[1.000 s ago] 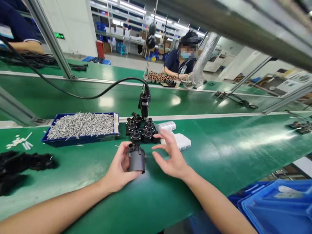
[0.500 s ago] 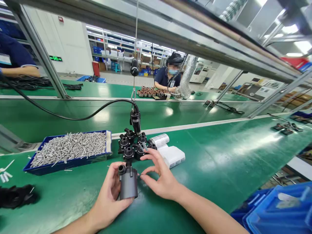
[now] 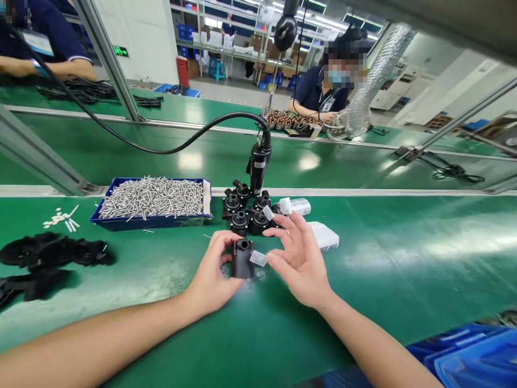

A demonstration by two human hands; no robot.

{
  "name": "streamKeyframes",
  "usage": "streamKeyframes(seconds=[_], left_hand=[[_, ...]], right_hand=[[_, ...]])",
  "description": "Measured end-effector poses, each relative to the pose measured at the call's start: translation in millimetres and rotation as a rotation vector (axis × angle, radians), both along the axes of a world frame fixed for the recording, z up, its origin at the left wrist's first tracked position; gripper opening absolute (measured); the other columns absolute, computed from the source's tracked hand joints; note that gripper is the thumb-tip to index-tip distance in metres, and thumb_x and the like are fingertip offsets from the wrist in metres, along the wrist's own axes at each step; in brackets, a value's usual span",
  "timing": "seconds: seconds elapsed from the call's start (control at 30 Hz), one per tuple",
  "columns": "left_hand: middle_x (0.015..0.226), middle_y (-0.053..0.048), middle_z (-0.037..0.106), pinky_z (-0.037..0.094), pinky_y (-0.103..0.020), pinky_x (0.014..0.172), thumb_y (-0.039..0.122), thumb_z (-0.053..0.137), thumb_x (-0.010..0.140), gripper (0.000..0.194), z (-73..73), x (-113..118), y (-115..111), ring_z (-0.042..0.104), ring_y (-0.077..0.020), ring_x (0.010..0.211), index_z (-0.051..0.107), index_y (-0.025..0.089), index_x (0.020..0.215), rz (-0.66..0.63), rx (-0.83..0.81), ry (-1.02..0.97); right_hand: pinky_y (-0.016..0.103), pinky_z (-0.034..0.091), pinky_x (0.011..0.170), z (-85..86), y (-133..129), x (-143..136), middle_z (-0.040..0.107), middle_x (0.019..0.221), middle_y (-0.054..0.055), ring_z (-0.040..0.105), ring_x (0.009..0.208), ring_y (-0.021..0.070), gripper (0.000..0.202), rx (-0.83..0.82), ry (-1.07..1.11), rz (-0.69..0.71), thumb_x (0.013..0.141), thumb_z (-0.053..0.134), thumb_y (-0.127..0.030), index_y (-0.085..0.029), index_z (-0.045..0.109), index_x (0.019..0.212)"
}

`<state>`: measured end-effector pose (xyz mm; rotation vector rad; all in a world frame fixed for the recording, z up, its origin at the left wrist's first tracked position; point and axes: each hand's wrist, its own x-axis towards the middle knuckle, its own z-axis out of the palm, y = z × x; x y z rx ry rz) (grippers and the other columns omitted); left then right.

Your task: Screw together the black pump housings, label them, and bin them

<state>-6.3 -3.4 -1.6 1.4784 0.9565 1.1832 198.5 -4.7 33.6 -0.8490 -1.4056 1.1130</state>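
Note:
My left hand [image 3: 214, 272] is wrapped round a black cylindrical pump housing [image 3: 242, 264], its round port facing up toward me. Just right of it, my right hand [image 3: 305, 264] holds a small grey-white label [image 3: 258, 258] at the thumb tip, close against the housing's side; whether it touches is unclear. Another small label [image 3: 268, 213] clings to a raised fingertip of the same hand. Behind both hands stands a cluster of black pump bodies [image 3: 239, 220], partly covered by my right fingers. A black electric screwdriver [image 3: 258, 164] hangs over the cluster.
A blue bin of metal pins [image 3: 151, 199] sits at the back left. Black plastic parts [image 3: 52, 256] and white scraps [image 3: 60, 218] lie left. A roll of labels [image 3: 299, 206] and its backing [image 3: 324, 236] lie right. Blue crates [image 3: 480, 355] stand lower right. A co-worker [image 3: 323, 91] sits opposite.
My view has tilted down and shifted left. The housing has turned so its port points more toward me. The label by my right thumb now shows its face beside the housing.

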Motion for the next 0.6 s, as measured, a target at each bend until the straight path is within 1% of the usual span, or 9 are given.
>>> streamKeyframes(seconds=[0.07, 0.13, 0.2, 0.37, 0.6], left_hand=[[0.127, -0.006, 0.05, 0.059, -0.03, 0.09, 0.014, 0.076, 0.078, 0.048, 0.3, 0.1, -0.4, 0.059, -0.0219, 0.118, 0.056, 0.026, 0.12, -0.006, 0.001, -0.005], [0.128, -0.006, 0.049, 0.059, -0.03, 0.09, 0.015, 0.075, 0.08, 0.046, 1.2, 0.2, -1.3, 0.058, -0.0218, 0.118, 0.056, 0.026, 0.12, -0.017, 0.006, -0.002], [0.128, -0.006, 0.048, 0.059, -0.03, 0.09, 0.015, 0.075, 0.082, 0.045, 2.2, 0.3, -2.2, 0.058, -0.0218, 0.118, 0.056, 0.027, 0.121, -0.028, 0.011, 0.0], [0.127, -0.006, 0.048, 0.06, -0.031, 0.089, 0.014, 0.075, 0.081, 0.046, 3.2, 0.7, -2.9, 0.058, -0.0221, 0.117, 0.056, 0.027, 0.12, -0.031, 0.016, -0.003], [0.127, -0.007, 0.048, 0.06, -0.031, 0.088, 0.018, 0.077, 0.084, 0.043, 4.5, 0.9, -2.4, 0.058, -0.0226, 0.116, 0.056, 0.026, 0.12, -0.027, 0.032, 0.007]], right_hand=[[0.025, 0.065, 0.072, -1.5, -4.6, -5.1, 0.041, 0.157, 0.01, 0.06, 0.124, 0.0219, 0.073, 0.0, -0.009, 0.063, 0.098, 0.073, -0.024, -0.046, 0.034, 0.156], [0.027, 0.066, 0.074, -4.0, -7.5, -9.5, 0.038, 0.159, 0.011, 0.058, 0.126, 0.0223, 0.071, 0.016, -0.038, 0.112, 0.101, 0.07, -0.025, -0.046, 0.033, 0.158], [0.029, 0.066, 0.078, -5.9, -8.4, -12.2, 0.035, 0.162, 0.011, 0.056, 0.128, 0.0229, 0.068, 0.029, -0.081, 0.131, 0.103, 0.066, -0.025, -0.045, 0.032, 0.159], [0.032, 0.067, 0.079, -8.3, -8.1, -13.0, 0.028, 0.163, 0.012, 0.054, 0.129, 0.0237, 0.07, 0.049, -0.155, 0.117, 0.104, 0.061, -0.022, -0.045, 0.028, 0.161], [0.033, 0.069, 0.079, -8.5, -11.1, -13.6, 0.026, 0.161, 0.012, 0.054, 0.13, 0.0246, 0.072, 0.072, -0.219, 0.084, 0.103, 0.06, -0.019, -0.045, 0.025, 0.161]])
